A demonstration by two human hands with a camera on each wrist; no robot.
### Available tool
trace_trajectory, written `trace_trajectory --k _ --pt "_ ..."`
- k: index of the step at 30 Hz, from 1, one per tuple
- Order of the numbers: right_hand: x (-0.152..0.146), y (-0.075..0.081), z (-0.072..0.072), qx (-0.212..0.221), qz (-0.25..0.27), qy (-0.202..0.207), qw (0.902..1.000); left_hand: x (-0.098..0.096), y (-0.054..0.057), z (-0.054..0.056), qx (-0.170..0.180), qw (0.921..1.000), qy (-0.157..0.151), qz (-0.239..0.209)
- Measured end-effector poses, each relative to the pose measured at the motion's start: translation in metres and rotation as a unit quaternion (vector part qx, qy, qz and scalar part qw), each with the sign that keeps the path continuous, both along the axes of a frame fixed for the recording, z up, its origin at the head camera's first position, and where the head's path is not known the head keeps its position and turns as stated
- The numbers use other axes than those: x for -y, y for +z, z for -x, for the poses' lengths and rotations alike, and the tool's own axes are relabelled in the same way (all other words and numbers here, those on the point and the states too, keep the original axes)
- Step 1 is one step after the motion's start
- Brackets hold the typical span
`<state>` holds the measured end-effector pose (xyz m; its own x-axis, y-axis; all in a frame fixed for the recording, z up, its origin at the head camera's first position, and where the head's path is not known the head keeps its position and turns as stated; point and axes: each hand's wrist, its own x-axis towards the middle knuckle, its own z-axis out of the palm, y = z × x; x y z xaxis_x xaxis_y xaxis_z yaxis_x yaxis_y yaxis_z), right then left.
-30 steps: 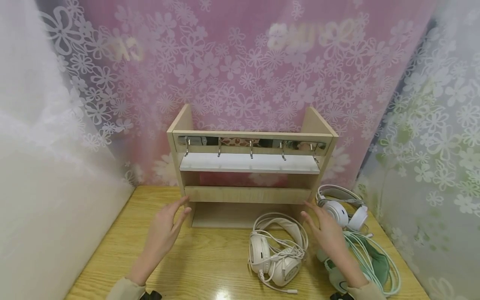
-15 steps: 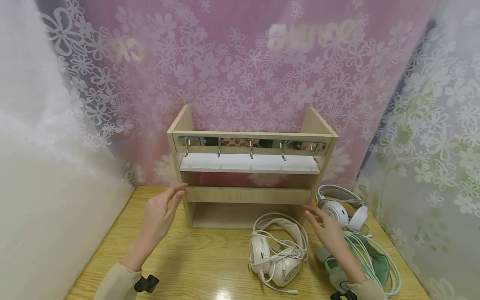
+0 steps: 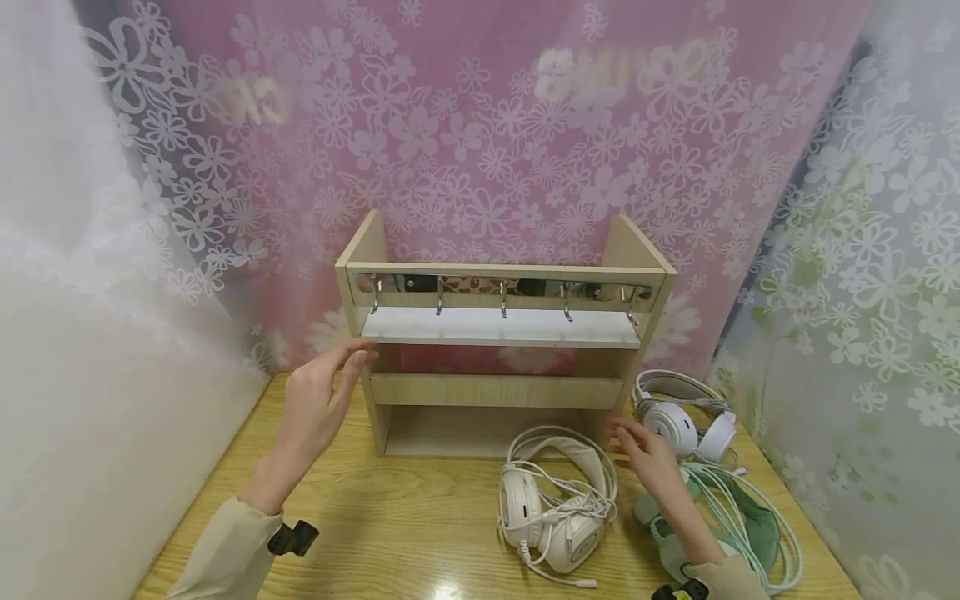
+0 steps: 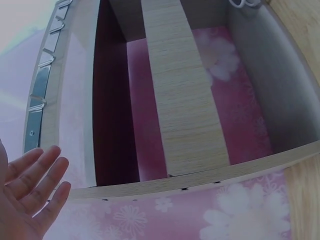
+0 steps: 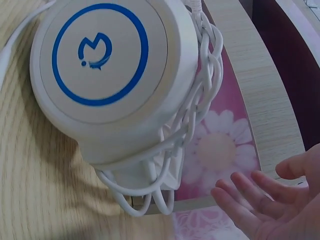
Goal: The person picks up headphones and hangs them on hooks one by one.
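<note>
A light wooden rack point(image 3: 495, 390) with a white shelf point(image 3: 501, 327) and a metal hook rail point(image 3: 471, 285) along its top stands on the table. My left hand point(image 3: 311, 408) is at the rack's left side panel, its fingertips overlapping the edge at white-shelf height. Loosely bent, those fingers hold nothing; the left wrist view shows them spread beside the panel. Low at the rack's right side is my right hand point(image 3: 652, 462), fingers relaxed and holding nothing. Cream-white headphones point(image 3: 555, 500) wrapped in their cable lie in front of the rack, left of that hand.
White headphones point(image 3: 678, 425) lie right of the rack, near the right hand. Green headphones point(image 3: 753, 521) with a coiled cable lie partly behind the right forearm. Flowered curtains point(image 3: 480, 125) rise behind the wooden table point(image 3: 405, 533) and at its right side.
My left hand has moved up along the rack's left side, from the lower board to the white shelf. My right hand has shifted slightly down. The headphones lie as before.
</note>
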<state>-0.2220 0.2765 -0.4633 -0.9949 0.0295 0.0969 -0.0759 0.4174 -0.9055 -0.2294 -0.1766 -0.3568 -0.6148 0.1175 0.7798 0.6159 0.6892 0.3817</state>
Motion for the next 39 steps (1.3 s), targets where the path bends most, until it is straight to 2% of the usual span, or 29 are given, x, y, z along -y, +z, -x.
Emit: trace_trajectory --k 5,7,15,22,28,31,39 --pt "0.0 -0.002 0.001 0.015 0.02 -0.005 0.9997 0.0 0.011 0.005 -0.046 0.9989 -0.001 0.006" --pt "0.001 -0.003 0.002 0.02 0.012 -0.007 0.9997 0.0 0.015 0.007 -0.061 0.9981 0.0 0.004" --pt "0.004 -0.006 0.003 0.021 -0.057 -0.027 0.9978 -0.002 0.038 0.014 -0.106 0.9943 -0.002 -0.006" --pt "0.006 -0.007 0.001 0.018 -0.116 -0.054 0.9916 0.0 0.059 0.019 -0.137 0.9905 0.005 0.0" --pt "0.005 -0.013 0.003 0.03 -0.133 -0.054 0.9891 0.001 0.072 0.029 -0.145 0.9891 0.001 0.025" --pt "0.005 -0.017 0.004 0.043 -0.146 -0.052 0.987 0.003 0.076 0.035 -0.137 0.9895 0.001 0.044" --pt "0.007 -0.024 0.009 0.046 -0.166 -0.026 0.9847 0.01 0.073 0.049 -0.104 0.9853 0.024 0.133"
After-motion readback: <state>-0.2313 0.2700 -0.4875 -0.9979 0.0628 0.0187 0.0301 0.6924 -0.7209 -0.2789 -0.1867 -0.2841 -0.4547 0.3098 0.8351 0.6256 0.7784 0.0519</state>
